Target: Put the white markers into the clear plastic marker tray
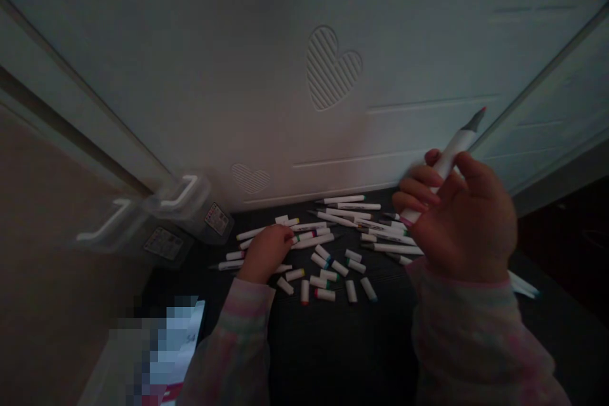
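Observation:
My right hand (459, 219) is raised with its fingers wrapped round a white marker (450, 155). The marker is uncapped at its upper end, where a grey collar and a reddish tip point up and right. My left hand (268, 252) is low among the loose white markers (333, 216), fingers curled and pressed together beside a marker with a green band. What those fingers hold, if anything, is hidden. Several loose marker caps (328, 276), with differently coloured ends, are scattered on the dark tabletop (323, 349) to the right of my left hand.
Two clear plastic boxes with white handles, a nearer box (157, 244) and a farther box (200, 203), stand at the left. A white panel (266, 108) with embossed hearts rises behind the markers. A partly pixelated lit screen (181, 342) is at lower left.

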`<state>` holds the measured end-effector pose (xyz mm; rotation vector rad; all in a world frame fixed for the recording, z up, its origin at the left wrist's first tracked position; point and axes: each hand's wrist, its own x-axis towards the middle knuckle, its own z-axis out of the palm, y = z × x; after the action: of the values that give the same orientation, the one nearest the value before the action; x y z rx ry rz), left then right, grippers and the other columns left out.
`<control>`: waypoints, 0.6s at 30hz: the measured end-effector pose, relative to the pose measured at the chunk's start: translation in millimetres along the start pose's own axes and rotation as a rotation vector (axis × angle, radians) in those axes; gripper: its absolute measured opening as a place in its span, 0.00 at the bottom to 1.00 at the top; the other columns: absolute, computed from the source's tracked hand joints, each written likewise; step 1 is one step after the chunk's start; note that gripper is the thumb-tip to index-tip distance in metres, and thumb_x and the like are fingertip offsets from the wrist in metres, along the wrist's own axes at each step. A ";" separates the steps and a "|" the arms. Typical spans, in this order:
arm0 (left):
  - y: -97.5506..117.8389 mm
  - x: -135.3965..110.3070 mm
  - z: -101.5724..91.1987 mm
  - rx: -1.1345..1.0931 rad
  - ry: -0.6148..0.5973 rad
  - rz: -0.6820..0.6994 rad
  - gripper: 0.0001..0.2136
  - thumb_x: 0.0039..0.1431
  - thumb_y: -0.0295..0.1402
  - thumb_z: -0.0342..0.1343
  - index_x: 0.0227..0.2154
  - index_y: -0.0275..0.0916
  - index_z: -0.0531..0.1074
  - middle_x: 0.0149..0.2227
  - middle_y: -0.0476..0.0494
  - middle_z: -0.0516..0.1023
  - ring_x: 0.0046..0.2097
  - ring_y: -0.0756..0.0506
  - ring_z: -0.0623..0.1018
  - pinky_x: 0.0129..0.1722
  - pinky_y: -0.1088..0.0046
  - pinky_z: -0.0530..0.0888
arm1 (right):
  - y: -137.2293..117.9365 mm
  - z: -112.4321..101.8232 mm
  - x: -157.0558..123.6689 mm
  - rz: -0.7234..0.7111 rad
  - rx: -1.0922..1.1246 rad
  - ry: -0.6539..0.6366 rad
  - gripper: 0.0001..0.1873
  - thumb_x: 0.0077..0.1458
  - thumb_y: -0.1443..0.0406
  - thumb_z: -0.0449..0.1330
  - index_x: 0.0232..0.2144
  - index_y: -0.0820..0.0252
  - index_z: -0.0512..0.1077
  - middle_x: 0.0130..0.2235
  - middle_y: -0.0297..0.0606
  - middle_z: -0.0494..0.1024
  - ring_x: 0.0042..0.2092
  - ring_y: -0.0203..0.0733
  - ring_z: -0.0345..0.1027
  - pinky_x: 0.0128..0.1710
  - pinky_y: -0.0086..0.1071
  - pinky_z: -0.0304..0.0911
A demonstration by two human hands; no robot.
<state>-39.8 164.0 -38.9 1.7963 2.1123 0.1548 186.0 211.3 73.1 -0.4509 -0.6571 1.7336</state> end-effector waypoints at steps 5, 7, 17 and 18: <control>0.0 -0.8 -0.9 0.016 -0.007 -0.008 0.09 0.54 0.30 0.49 0.34 0.38 0.74 0.38 0.42 0.76 0.40 0.44 0.74 0.39 0.71 0.66 | 0.1 0.4 0.3 0.010 0.046 0.012 0.10 0.52 0.62 0.49 0.27 0.61 0.66 0.21 0.28 0.52 0.20 0.27 0.44 0.17 0.23 0.46; -1.8 -1.5 -1.7 0.016 -0.005 -0.020 0.10 0.53 0.29 0.48 0.35 0.38 0.73 0.39 0.41 0.76 0.41 0.44 0.73 0.40 0.71 0.66 | 0.1 0.3 0.5 0.012 0.048 0.009 0.10 0.52 0.62 0.49 0.28 0.61 0.66 0.21 0.28 0.52 0.20 0.27 0.44 0.17 0.23 0.46; -11.5 -6.0 -11.2 -0.085 0.033 -0.014 0.09 0.48 0.25 0.50 0.31 0.36 0.73 0.35 0.41 0.73 0.37 0.45 0.73 0.37 0.72 0.67 | -0.3 -0.5 0.0 -0.001 0.020 0.006 0.08 0.51 0.62 0.51 0.27 0.60 0.66 0.21 0.29 0.52 0.20 0.28 0.44 0.17 0.24 0.46; -9.6 -7.6 -13.7 -0.119 0.040 0.007 0.10 0.49 0.26 0.50 0.33 0.36 0.73 0.35 0.41 0.73 0.37 0.46 0.73 0.37 0.72 0.67 | -0.4 -0.2 -0.1 0.000 0.029 0.010 0.08 0.51 0.62 0.51 0.27 0.61 0.66 0.21 0.28 0.52 0.20 0.28 0.44 0.17 0.24 0.46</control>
<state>-52.4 156.9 -27.7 1.7454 2.0775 0.3142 186.4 211.4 73.2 -0.4389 -0.6246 1.7378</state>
